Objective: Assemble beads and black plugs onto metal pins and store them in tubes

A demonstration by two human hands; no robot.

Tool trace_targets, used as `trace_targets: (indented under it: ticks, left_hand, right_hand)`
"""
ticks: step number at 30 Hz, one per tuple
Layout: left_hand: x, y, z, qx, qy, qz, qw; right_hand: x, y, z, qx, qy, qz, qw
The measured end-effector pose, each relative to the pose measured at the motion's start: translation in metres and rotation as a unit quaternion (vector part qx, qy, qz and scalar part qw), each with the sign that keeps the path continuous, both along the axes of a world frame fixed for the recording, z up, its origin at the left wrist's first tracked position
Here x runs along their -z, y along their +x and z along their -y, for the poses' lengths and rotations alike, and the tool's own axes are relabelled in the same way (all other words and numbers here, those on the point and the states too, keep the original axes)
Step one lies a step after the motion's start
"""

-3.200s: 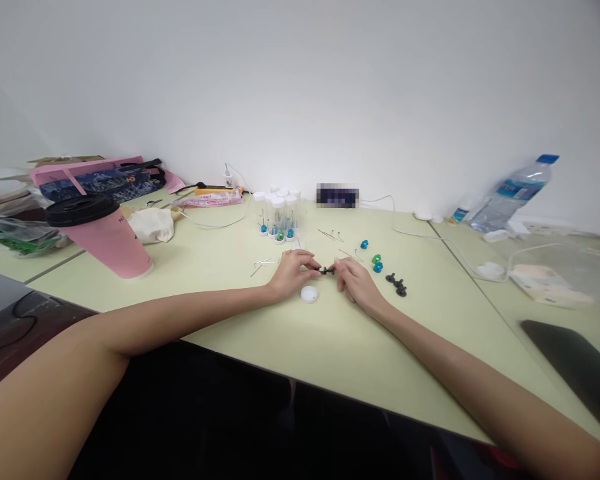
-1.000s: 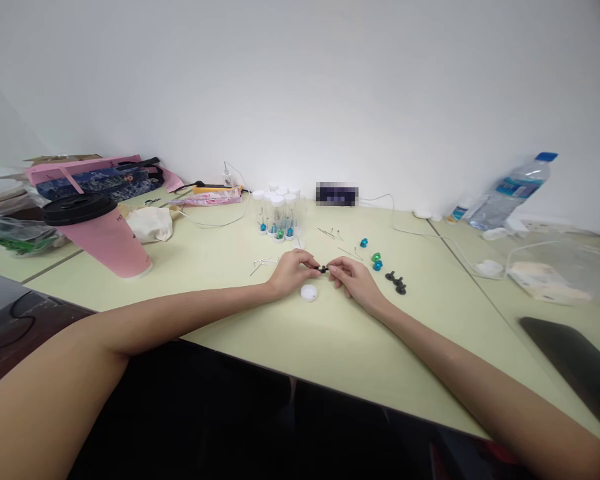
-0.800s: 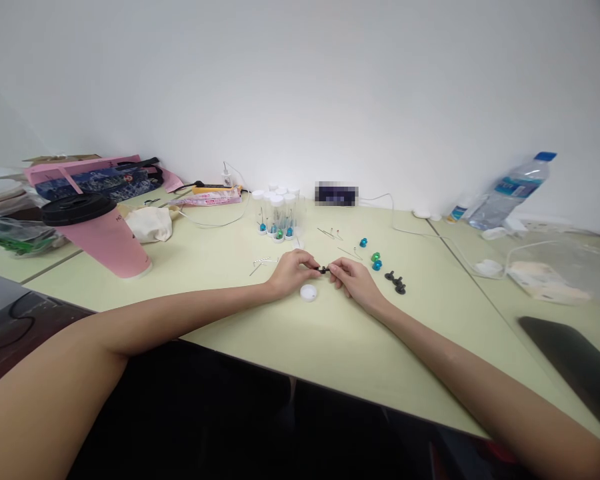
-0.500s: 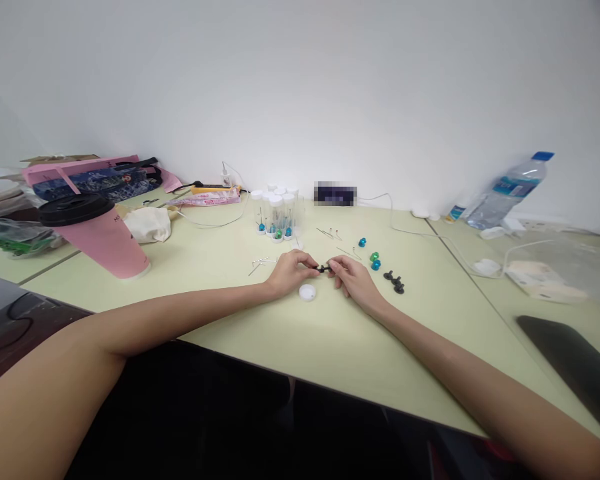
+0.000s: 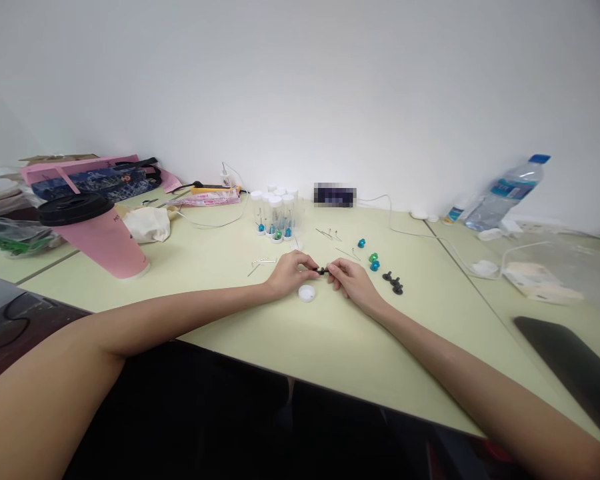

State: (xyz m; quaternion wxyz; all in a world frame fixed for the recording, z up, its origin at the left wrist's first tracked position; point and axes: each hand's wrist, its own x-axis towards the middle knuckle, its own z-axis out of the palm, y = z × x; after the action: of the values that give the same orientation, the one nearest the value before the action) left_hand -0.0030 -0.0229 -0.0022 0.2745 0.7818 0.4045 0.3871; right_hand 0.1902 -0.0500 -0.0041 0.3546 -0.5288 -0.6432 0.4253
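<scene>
Between my two hands is a small black part [image 5: 322, 271], pinched at both ends just above the table. My left hand [image 5: 291, 275] grips its left end between thumb and fingers, and my right hand [image 5: 349, 279] closes on its right end. Fingers cover much of it, so its exact kind cannot be made out. A round white cap [image 5: 307, 293] lies right below my left fingertips. To the right of my right hand sit black stemmed pieces [image 5: 393, 283], a green piece [image 5: 374, 257] and blue pieces [image 5: 375, 266]. Thin metal wires [image 5: 349, 253] lie behind my hands.
Clear tubes with white caps [image 5: 276, 213] stand behind my left hand, coloured pieces inside. Bent metal wires [image 5: 261, 264] lie left of it. A pink cup [image 5: 105, 237] stands at the left, a water bottle [image 5: 510, 193] leans at the right, and a dark flat object [image 5: 565, 360] lies near the right edge.
Both hands keep their pinch on the black part. My right hand has shifted very slightly left, towards my left hand; the objects on the table stay put.
</scene>
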Motion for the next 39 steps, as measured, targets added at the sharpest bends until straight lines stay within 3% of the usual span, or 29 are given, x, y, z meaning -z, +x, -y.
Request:
trace_targets:
  ticks: [11, 20, 39]
  left_hand:
    - [-0.0006, -0.0002, 0.0009, 0.013, 0.001, 0.003, 1.000]
    - [0.0017, -0.0005, -0.0012, -0.007, -0.010, 0.012, 1.000]
    - [-0.0023, -0.0002, 0.0017, 0.017, 0.003, 0.001, 1.000]
  right_hand:
    - [-0.0017, 0.0002, 0.0003, 0.012, -0.016, 0.019, 1.000]
    - [-0.0036, -0.0012, 0.0017, 0.014, 0.047, -0.007, 0.999]
    - [-0.0010, 0.0000, 0.0006, 0.005, 0.004, 0.002, 1.000]
